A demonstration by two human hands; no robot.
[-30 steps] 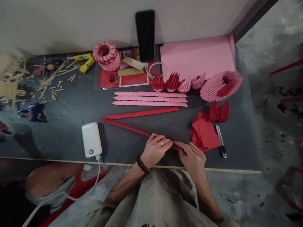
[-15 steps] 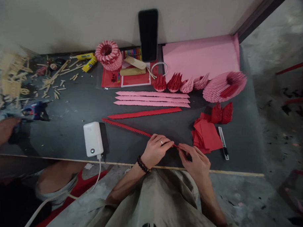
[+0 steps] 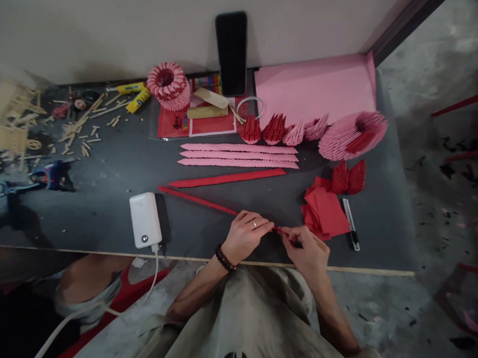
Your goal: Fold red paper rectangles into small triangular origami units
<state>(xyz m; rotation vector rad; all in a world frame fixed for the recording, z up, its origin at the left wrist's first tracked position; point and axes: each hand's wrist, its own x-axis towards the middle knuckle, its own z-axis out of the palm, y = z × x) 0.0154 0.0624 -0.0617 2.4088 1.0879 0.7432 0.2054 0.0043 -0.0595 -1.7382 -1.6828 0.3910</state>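
Observation:
A thin red folded-paper strip (image 3: pixel 198 201) with a notched edge slants across the dark table to my hands near the front edge. My left hand (image 3: pixel 247 236), with a ring and a beaded bracelet, is closed over its near end. Facing it, my right hand (image 3: pixel 309 252) pinches the small red tip that shows between my fingertips; my fingers hide the rest of that end. Just beyond lies a second red strip (image 3: pixel 227 178), and behind it several pink strips (image 3: pixel 238 154). Red paper pieces (image 3: pixel 328 212) are piled right of my right hand, beside a utility knife (image 3: pixel 351 224).
A white power bank (image 3: pixel 145 219) with a cable lies left of my hands. Folded pink and red pieces (image 3: pixel 274 129), a pink paper ring (image 3: pixel 353 136) and a phone (image 3: pixel 232 54) stand toward the wall. Wooden sticks (image 3: pixel 80 127) and a blue tool (image 3: pixel 54 175) occupy the left side.
Another person's hand at the left edge has withdrawn from the blue tool. My hands keep nearly the same pose on the red strip; the view has shifted slightly.

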